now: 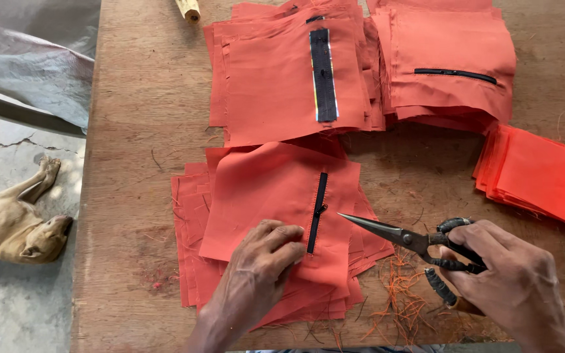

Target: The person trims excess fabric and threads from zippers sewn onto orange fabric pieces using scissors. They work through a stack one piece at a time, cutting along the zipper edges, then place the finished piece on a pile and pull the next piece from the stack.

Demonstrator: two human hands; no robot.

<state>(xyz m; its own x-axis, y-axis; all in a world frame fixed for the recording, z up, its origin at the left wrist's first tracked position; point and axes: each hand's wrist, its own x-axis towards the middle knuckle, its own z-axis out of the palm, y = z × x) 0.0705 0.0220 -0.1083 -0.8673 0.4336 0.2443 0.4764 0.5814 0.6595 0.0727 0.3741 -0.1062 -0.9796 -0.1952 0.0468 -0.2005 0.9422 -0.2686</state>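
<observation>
Mostly stacks: no containers; orange fabric pieces lie in piles on the wooden table (138,131).
Near pile: top piece (263,202) with black zipper (317,212), close to the table's near edge.
Far piles: one (282,78) with a black strip, one (449,62) with a zipper, by the far edge.
Right edge: plain stack (544,173), cut off.
Left hand (256,268): fingers curled, pressing the top piece beside the zipper.
Right hand (511,281): gripping scissors (413,242), blades shut, tip toward the zipper.
Hidden: scissor handles partly covered; wrists out of frame.
Off table: dog (14,222) on the floor.
</observation>
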